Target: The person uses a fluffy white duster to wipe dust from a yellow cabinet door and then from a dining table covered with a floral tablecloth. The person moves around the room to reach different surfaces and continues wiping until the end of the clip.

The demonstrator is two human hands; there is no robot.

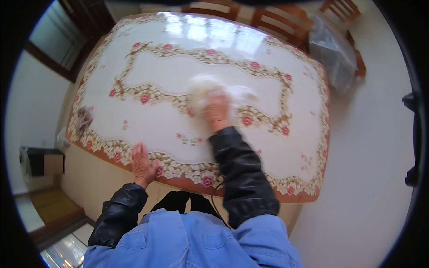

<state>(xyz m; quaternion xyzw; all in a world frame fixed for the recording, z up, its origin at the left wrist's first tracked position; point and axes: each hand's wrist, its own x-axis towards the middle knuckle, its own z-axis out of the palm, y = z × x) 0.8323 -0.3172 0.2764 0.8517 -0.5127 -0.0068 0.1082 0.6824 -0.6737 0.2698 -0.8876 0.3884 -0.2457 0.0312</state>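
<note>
A white cloth, blurred by motion, lies under my right hand near the middle of the table. The hand presses on it; its fingers are too blurred to tell whether they grip it. My left hand rests flat on the near edge, left of my body, fingers apart and holding nothing. Beneath both hands is a glossy tablecloth with a floral border, spread over a table with a reddish-brown rim. Black sleeve covers reach over both my forearms.
A small crumpled item sits at the table's left edge. Wooden chairs stand along the far side, with clear plastic sheeting over one at the right. A dark box is at the left. A thin dark cord hangs near my waist.
</note>
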